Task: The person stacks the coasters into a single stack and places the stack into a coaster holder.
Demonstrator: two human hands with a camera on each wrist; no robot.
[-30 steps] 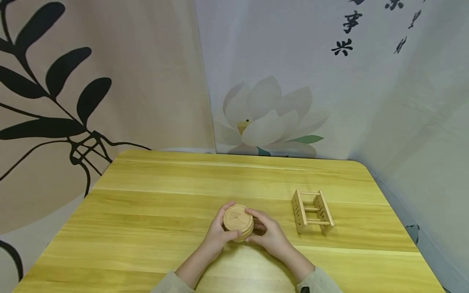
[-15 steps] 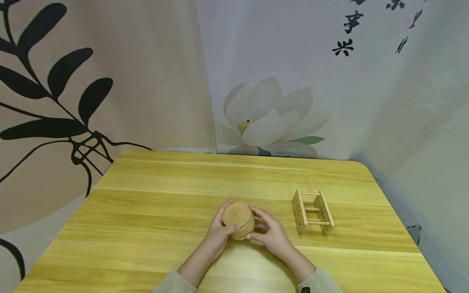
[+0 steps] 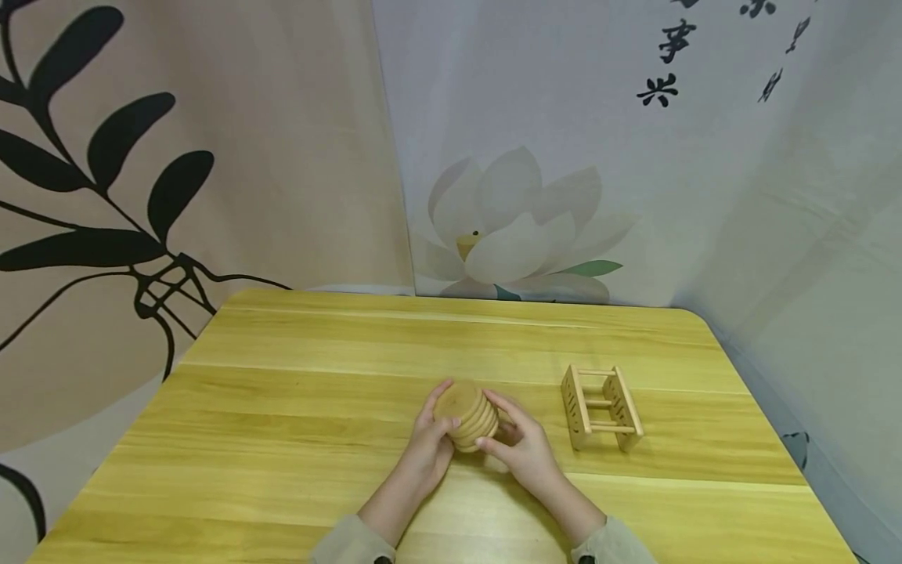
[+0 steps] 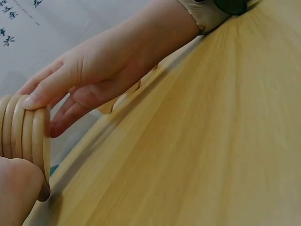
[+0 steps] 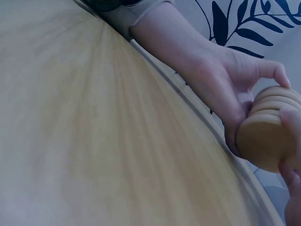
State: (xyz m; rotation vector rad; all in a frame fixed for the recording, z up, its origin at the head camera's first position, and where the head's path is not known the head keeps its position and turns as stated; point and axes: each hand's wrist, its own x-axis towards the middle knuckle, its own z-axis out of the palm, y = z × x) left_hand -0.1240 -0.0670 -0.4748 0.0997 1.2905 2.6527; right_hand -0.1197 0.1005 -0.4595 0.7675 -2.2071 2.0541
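Observation:
A stack of several round wooden coasters (image 3: 456, 401) is held between both hands near the middle of the table. My left hand (image 3: 430, 450) grips it from the left, thumb across the near side and fingers round the far edge. From the right, my right hand (image 3: 523, 448) holds the stack's edges between thumb and fingers. The stack leans, its top face toward the left and its layered rims showing at the right. In the left wrist view the coasters (image 4: 23, 127) stand edge-on, slightly uneven. The right wrist view shows the plain face of an end coaster (image 5: 263, 143).
An open wooden rack (image 3: 577, 411) with slotted side panels and thin crossbars stands to the right of the hands. The wooden table (image 3: 317, 345) reaches back to a printed curtain (image 3: 296, 157) with leaf and flower designs.
The stack has tilted to the left, so more of its layered edges show. The engraved mark on the top face is no longer visible. The rack has stayed in place.

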